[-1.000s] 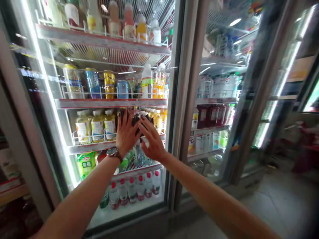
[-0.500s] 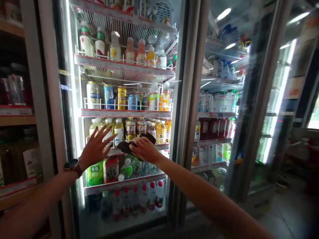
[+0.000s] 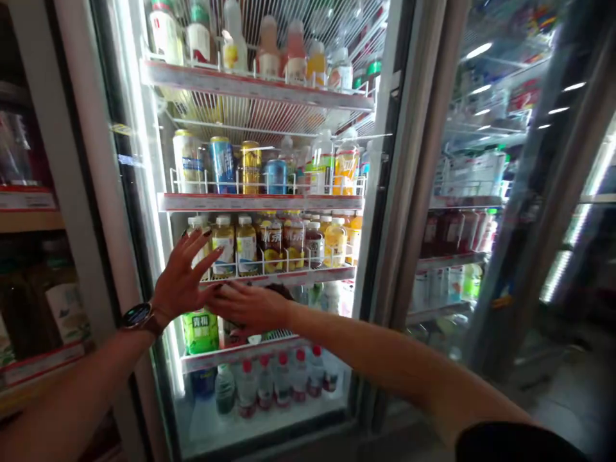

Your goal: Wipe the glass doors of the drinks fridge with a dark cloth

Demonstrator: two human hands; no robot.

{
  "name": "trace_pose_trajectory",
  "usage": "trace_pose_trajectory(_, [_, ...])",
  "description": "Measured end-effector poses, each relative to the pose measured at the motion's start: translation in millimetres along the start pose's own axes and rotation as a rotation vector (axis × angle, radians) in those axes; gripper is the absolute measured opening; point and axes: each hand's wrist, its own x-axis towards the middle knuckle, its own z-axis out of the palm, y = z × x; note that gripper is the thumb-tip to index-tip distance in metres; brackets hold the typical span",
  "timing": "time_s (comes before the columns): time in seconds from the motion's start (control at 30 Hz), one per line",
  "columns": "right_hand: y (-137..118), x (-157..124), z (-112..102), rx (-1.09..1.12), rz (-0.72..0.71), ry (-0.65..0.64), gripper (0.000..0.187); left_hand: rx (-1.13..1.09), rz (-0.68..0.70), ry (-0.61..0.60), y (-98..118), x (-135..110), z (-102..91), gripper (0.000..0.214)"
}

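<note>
My left hand [image 3: 183, 276], with a watch [image 3: 137, 316] on its wrist, is raised with fingers spread in front of the glass door [image 3: 402, 212] of a lit drinks cooler. It holds nothing. My right hand [image 3: 253, 308] reaches across from the right, its fingertips beside the left palm. A dark cloth [image 3: 280, 290] lies under it against the glass, mostly hidden by the hand. Behind both hands stand bottles of yellow drink [image 3: 246, 244] and a large green bottle [image 3: 201, 330], seen through the glass.
Higher shelves hold cans [image 3: 222, 165] and juice bottles [image 3: 294, 54]. Red-capped bottles [image 3: 283, 382] stand at the bottom. Another glass-fronted cooler [image 3: 457, 256] is on the right. To the left, a shelf [image 3: 29, 199] carries dark bottles.
My right hand has moved left with the dark cloth, close to my left hand, and now covers most of the cloth. The camera view has come nearer to the cooler.
</note>
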Motion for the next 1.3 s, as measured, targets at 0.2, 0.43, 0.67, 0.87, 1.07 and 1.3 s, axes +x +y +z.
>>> trace_pose_trajectory(0.2, [104, -53, -40, 0.123, 0.169, 0.027, 0.046, -0.031, 0.068, -0.158, -6, 0, -3.3, 0.082])
trace_pose_trajectory(0.43, [165, -123, -66, -0.194, 1.222, 0.497, 0.062, 0.087, 0.016, -0.191, 23, -14, 6.1, 0.084])
trace_pose_trajectory(0.67, [-62, -134, 40, 0.066, 0.099, -0.008, 0.061, 0.085, -0.038, -0.223, 31, -24, 9.0, 0.084])
trace_pose_trajectory(0.87, [41, -211, -14, 0.072, 0.242, 0.003, 0.064, 0.154, 0.036, -0.21, 25, -24, 10.0, 0.08])
trace_pose_trajectory(1.07, [58, -232, -11, -0.088, 1.045, 0.46, 0.074, 0.145, 0.024, -0.185, 27, -25, 13.8, 0.071])
trace_pose_trajectory(1.3, [-154, -167, 68, 0.269, 0.353, 0.075, 0.071, 0.145, 0.015, -0.21, 27, -22, 10.3, 0.079])
